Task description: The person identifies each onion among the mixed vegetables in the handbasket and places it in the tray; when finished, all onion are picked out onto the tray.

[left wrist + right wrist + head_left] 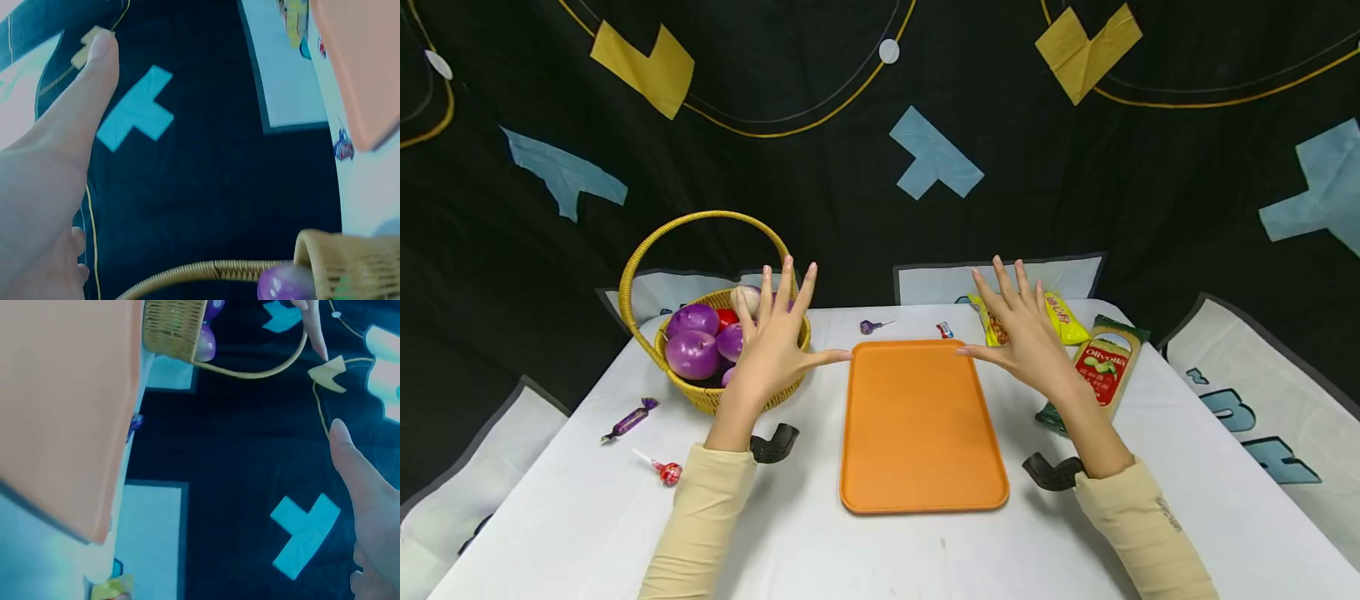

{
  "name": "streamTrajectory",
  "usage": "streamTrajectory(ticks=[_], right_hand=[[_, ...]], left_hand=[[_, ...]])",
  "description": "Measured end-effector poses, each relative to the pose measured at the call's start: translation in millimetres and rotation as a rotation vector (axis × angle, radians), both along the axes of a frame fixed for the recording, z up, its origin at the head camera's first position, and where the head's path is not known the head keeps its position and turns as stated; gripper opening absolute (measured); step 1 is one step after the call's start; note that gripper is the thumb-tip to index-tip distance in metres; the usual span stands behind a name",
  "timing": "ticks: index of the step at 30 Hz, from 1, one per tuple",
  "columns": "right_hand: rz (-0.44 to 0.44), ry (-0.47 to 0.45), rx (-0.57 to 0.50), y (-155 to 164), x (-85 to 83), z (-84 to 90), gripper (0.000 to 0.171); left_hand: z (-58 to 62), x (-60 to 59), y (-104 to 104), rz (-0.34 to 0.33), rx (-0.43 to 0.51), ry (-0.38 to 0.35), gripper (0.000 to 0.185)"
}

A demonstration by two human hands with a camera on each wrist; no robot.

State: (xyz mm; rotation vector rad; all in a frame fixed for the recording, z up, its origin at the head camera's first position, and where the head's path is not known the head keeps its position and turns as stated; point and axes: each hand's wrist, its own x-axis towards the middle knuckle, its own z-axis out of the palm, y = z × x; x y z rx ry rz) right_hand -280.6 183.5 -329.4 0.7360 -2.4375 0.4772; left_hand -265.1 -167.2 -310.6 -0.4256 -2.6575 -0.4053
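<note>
My left hand (772, 342) is raised with its fingers spread, in front of a yellow wicker basket (707, 398) that holds purple onions (692, 355) and something red. It holds nothing and hides part of the basket's contents. Across from it, my right hand (1022, 343) is also lifted, fingers straight and apart, nothing in its grasp. Both thumbs point inward toward an orange tray (922, 429) lying between the arms on the white table. In the left wrist view the left thumb (84, 106) stands out straight; the right thumb (356, 465) does likewise in the right wrist view.
Behind the right hand lie yellow snack bags (1063, 320) and a green-and-red Olivoilà pack (1105, 364). A purple lollipop (868, 327) and a small wrapped candy (944, 330) sit beyond the tray. At left are a purple wrapped candy (629, 419) and a red lollipop (668, 473).
</note>
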Motion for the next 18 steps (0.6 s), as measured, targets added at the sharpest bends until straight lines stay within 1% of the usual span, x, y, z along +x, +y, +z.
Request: streamTrajectory(ticks=[3,6,9,12,18], right_hand=[[0.016,-0.072,-0.034,6,-1.8,-2.9,0.105],[0.031,-0.174,-0.081,11,-4.3,-9.4,0.102],[0.058,-0.276,-0.131,16,-7.0,-17.6,0.1],[0.082,-0.357,-0.163,19,-10.0,-24.7,0.099],[0.099,-0.438,-0.182,19,-16.5,-35.5,0.097]], left_hand=[[1.1,-4.1,-13,0.016,0.032,-0.028,0.117],[0.9,-7.4,-28,0.026,0.063,-0.072,0.115],[0.7,-9.6,-46,0.013,0.096,-0.142,0.112],[-0.4,-12.4,-64,-0.011,0.125,-0.217,0.11],[-6.5,-19.6,-92,-0.014,0.152,-0.342,0.103]])
